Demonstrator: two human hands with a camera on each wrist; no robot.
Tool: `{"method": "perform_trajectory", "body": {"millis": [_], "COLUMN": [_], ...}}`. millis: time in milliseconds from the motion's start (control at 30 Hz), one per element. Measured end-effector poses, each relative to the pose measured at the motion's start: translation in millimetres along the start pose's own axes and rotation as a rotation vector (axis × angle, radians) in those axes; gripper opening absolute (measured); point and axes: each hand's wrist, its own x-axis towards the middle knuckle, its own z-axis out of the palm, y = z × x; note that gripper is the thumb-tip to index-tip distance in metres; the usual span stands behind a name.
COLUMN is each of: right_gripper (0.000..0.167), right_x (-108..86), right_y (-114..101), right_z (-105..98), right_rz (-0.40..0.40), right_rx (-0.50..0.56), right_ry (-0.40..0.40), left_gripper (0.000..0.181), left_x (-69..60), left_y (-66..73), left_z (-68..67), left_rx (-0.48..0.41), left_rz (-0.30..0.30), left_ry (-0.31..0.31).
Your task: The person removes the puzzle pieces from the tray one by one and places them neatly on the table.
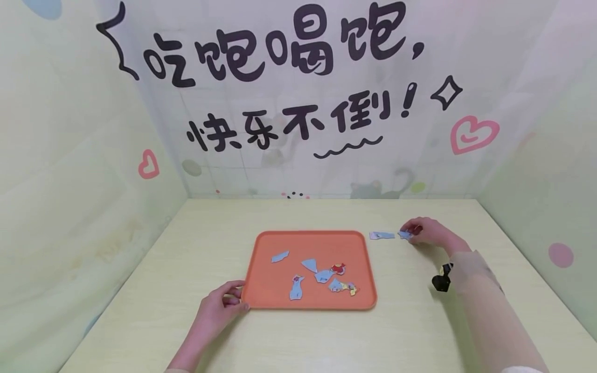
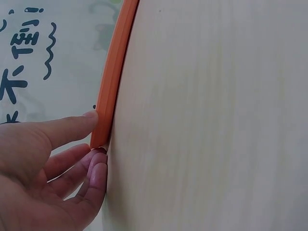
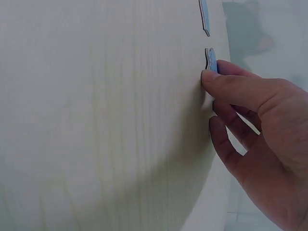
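At the right back of the table my right hand [image 1: 426, 232] pinches a small light-blue puzzle piece [image 1: 404, 234] between thumb and fingers. The right wrist view shows the thumb against the near edge of this piece [image 3: 211, 59], the other fingers curled behind. Just left of it, a small gap apart, a long pale-blue piece [image 1: 382, 235] lies flat on the table. My left hand [image 1: 219, 311] grips the near left corner of an orange tray [image 1: 308, 304], its thumb on the front edge [image 2: 107, 113]. Several irregular blue pieces, one with a red figure [image 1: 338, 269], lie in the tray.
A pale wood-grain table [image 1: 298, 342] carries the tray. Printed cloth walls stand at the back [image 1: 298, 176] and both sides. Something black [image 1: 441, 282] hangs by the right sleeve [image 1: 485, 300].
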Motion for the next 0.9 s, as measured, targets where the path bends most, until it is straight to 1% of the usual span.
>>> {"method": "perform_trajectory", "body": {"millis": [267, 567, 800, 900], "right_gripper": [0.031, 0.031, 0.032, 0.032], "right_x": [0.2, -2.5, -2.0, -2.0], "right_y": [-0.8, 1.8, 0.0, 0.3], "right_z": [-1.5, -0.8, -0.3, 0.2], "right_rz": [-0.018, -0.002, -0.019, -0.004], "right_rx": [0.011, 0.006, -0.003, -0.002], "right_ry": [-0.022, -0.002, 0.004, 0.006], "left_gripper": [0.052, 0.053, 0.053, 0.053], "left_x": [0.5, 1.7, 1.5, 1.5], "left_y": [0.3, 0.9, 1.9, 2.1], "left_z": [-0.5, 0.3, -0.7, -1.0], "left_rx": [-0.004, 0.005, 0.004, 0.001], "left_rz": [0.006, 0.013, 0.017, 0.018], "left_ry": [-0.005, -0.009, -0.011, -0.013]}}
